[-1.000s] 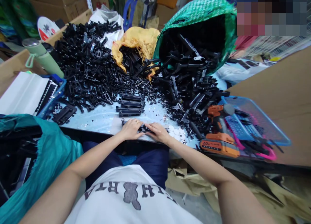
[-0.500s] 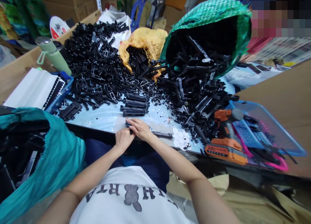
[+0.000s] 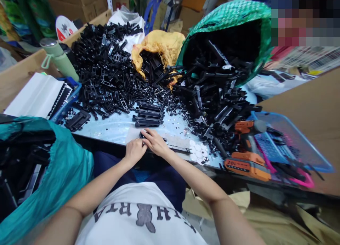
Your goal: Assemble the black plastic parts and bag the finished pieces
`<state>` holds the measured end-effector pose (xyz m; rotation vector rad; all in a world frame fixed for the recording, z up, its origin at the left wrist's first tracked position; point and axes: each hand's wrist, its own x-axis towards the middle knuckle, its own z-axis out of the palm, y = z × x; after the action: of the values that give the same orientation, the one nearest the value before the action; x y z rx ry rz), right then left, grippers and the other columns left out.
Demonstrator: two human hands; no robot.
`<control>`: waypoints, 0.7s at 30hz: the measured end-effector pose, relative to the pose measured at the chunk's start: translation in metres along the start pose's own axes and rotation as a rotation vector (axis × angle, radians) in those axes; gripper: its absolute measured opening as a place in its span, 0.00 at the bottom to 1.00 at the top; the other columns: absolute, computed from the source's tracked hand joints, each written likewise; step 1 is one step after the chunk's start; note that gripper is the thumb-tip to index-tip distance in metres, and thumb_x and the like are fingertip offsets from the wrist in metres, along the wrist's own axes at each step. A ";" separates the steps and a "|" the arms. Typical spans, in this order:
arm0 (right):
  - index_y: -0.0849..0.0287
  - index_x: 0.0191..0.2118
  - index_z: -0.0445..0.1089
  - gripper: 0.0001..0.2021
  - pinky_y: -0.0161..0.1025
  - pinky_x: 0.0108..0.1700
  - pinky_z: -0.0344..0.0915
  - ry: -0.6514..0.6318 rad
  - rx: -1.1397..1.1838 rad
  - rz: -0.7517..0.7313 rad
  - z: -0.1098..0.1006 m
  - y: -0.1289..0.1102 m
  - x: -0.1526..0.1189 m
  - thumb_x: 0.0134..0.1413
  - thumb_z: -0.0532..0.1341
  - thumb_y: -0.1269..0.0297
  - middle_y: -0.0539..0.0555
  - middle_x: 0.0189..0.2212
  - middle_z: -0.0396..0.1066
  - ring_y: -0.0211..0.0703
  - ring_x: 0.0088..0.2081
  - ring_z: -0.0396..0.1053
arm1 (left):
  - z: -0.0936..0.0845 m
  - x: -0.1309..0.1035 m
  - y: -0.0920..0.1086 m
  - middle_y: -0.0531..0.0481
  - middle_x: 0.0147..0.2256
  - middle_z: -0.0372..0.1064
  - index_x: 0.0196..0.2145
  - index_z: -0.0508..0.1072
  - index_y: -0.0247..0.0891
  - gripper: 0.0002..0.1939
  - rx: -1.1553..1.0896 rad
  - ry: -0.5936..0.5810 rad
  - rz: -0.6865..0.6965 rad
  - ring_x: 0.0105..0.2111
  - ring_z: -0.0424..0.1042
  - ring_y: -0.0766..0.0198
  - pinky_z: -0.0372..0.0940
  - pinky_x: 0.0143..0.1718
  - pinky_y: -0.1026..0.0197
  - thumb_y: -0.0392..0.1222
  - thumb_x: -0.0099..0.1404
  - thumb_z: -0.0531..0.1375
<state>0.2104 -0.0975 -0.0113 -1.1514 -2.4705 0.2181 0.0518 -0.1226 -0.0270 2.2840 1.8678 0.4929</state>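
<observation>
At the table's front edge my left hand (image 3: 135, 150) and my right hand (image 3: 155, 142) meet, fingers closed round a small black part (image 3: 142, 134). Most of that part is hidden under my fingers, so its exact kind does not show. Just beyond my hands lie several long black plastic pieces (image 3: 148, 119), stacked side by side in a row. Beside my right hand a slim black strip (image 3: 179, 149) lies along the table edge. White round discs (image 3: 197, 153) sit to the right of it.
Black parts heap up at the back left (image 3: 106, 71), with small pins in front. More spill from a green woven sack (image 3: 231, 18). An orange cordless drill (image 3: 247, 165) and a blue basket (image 3: 316, 152) stand right; a teal sack (image 3: 71, 163) and a green bottle (image 3: 60, 59) left.
My hands stay together on the black part, with only a slight shift of the fingers. The whole view has moved a little.
</observation>
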 end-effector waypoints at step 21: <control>0.54 0.24 0.64 0.35 0.41 0.29 0.62 0.088 0.493 -0.183 -0.041 -0.035 -0.086 0.55 0.30 0.37 0.54 0.18 0.60 0.43 0.24 0.64 | -0.065 -0.036 0.066 0.48 0.18 0.62 0.21 0.65 0.38 0.35 -1.001 0.058 0.690 0.21 0.64 0.66 0.60 0.26 0.62 0.56 0.68 0.28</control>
<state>0.2531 -0.1864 0.0117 -0.7080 -2.2455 0.6626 0.0838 -0.1774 0.0493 2.0384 0.4886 1.2249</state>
